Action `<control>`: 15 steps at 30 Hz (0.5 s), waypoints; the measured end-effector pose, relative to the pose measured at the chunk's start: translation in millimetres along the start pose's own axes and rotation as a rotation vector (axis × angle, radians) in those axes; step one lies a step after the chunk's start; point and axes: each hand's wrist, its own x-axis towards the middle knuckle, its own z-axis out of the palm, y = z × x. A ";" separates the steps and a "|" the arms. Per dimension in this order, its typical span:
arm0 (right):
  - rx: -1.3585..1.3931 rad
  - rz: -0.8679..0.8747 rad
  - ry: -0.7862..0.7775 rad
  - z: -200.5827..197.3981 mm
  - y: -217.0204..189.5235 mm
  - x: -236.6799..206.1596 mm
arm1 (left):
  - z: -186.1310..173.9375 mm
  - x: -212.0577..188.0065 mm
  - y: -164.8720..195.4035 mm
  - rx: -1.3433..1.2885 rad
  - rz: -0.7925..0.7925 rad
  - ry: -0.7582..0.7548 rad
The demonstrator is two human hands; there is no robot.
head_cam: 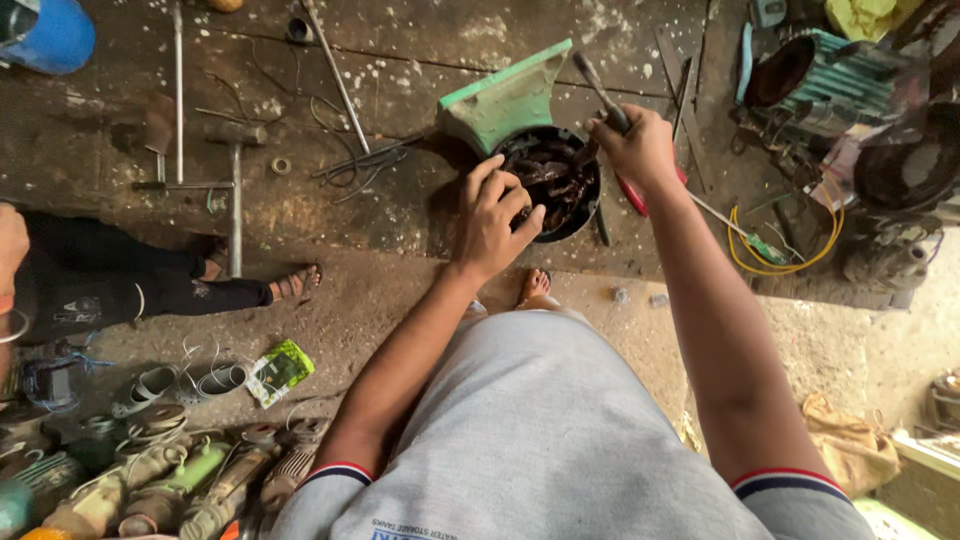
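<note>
A person in a grey shirt (540,440) is standing and looking down at the two hands. A bare foot (535,287) is peeking out just past the shirt.

The left hand (492,215) is resting at the 9 o'clock edge of a round black motor shell (590,195) that is sitting on the dirty bench (300,210). The fingers (520,195) are curling over the rim and touching the dark wires inside. The hand is half closed, but it is not clear that it is gripping anything.

The right hand (640,148) is hovering at the 2 o'clock side of the shell. It is closed tight around a thin tool with a dark handle (598,85), which is sticking up toward 11 o'clock. A red piece (634,195) is showing just under this hand.

A green metal foot (500,100) is joining the shell at 10 o'clock.

Off at 9 o'clock, another person's leg in black (150,290) and sandal (297,284) are resting on the floor. At 7 o'clock, old motor parts (180,480) are lying in a heap, with a green packet (280,372) beside them. At 3 o'clock a yellow wire loop (785,262) is lying near a screwdriver. Far off at 10 o'clock, a blue barrel (55,35) is standing.
</note>
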 end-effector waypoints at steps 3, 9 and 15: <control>-0.060 -0.151 0.073 -8.1 -2.5 -4.2 | -2.9 1.0 3.1 0.079 0.037 0.013; 0.007 -0.235 0.145 -33.7 0.9 -77.4 | -6.6 7.0 10.1 0.209 0.040 -0.164; 0.006 0.002 -0.114 -31.1 6.4 -132.3 | -1.0 13.0 20.0 0.225 -0.064 -0.261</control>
